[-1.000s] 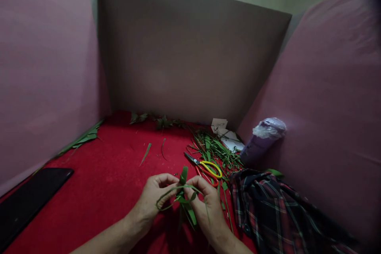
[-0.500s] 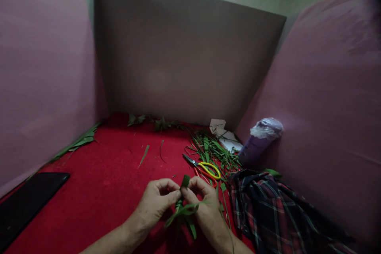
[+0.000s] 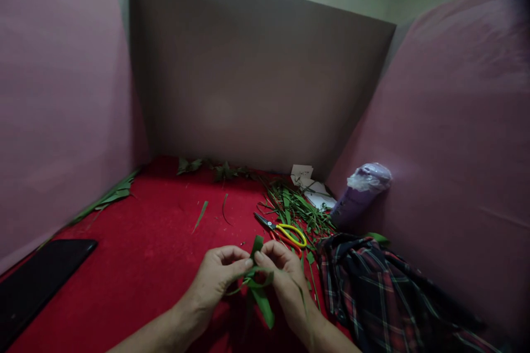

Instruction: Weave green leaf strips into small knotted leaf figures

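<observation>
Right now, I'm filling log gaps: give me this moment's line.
left hand, right hand: pinching green leaf strips | yellow-and-red-handled scissors: on red surface

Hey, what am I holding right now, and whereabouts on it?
Green leaf strips, pinched between both hands near their upper end; the wider strip hangs below.

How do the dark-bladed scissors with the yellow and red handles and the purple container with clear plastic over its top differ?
The dark-bladed scissors with yellow and red handles lie flat, while the purple container is tilted. The scissors are slim; the container is far bulkier. The scissors are bare, whereas the container has crinkled clear plastic over its top. Both sit by the pile of green leaf strips.
</observation>
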`<state>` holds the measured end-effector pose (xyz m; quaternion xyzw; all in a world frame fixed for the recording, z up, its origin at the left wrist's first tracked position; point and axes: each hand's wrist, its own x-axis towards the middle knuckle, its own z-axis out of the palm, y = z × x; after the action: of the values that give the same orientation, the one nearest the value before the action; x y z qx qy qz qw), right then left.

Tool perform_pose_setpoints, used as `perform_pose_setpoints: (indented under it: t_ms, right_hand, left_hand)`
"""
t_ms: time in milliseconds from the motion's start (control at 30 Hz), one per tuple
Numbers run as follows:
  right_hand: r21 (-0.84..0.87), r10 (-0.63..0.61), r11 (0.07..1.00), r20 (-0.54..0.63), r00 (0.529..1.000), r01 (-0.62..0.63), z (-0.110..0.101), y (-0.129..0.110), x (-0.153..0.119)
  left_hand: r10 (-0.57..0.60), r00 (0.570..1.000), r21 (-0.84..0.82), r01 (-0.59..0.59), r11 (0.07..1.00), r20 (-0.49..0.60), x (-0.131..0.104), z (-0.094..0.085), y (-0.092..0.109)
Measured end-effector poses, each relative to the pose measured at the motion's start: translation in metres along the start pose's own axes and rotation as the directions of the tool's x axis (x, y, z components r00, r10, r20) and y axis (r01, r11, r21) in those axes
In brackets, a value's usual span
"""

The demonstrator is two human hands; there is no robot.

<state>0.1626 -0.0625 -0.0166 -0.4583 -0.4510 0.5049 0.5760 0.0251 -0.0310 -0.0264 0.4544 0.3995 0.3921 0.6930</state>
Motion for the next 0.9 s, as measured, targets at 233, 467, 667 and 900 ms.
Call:
perform_pose_setpoints:
  t_ms: [233,467,667,900]
  right_hand:
    - [-0.106,-0.035,0.994,0.001,0.999,0.035,0.0007,-0.0026,0.0011]
    - [-0.025,-0.002,1.0,0.0,1.0,0.002,-0.0016,-0.0007,-0.0008]
    - [-0.004,0.023,1.0,0.016,1.0,-0.023,-0.0026,-0.0042,-0.0012]
    - [-0.25,-0.075,0.966,-0.006,0.997,0.071,-0.0026,-0.0018,0.0024]
  left_hand:
    - [0.022,1.0,-0.018,-0.022,1.0,0.008,-0.0006,-0.001,0.0016]
    - [0.013,1.0,-0.021,-0.013,1.0,0.008,-0.0019,0.0059,0.0045]
    - [-0.026,1.0,-0.021,0.027,0.999,0.016,-0.0003,0.004,0.003]
    - [0.006,1.0,0.015,-0.006,1.0,-0.015,0.0003,0.0042,0.0033]
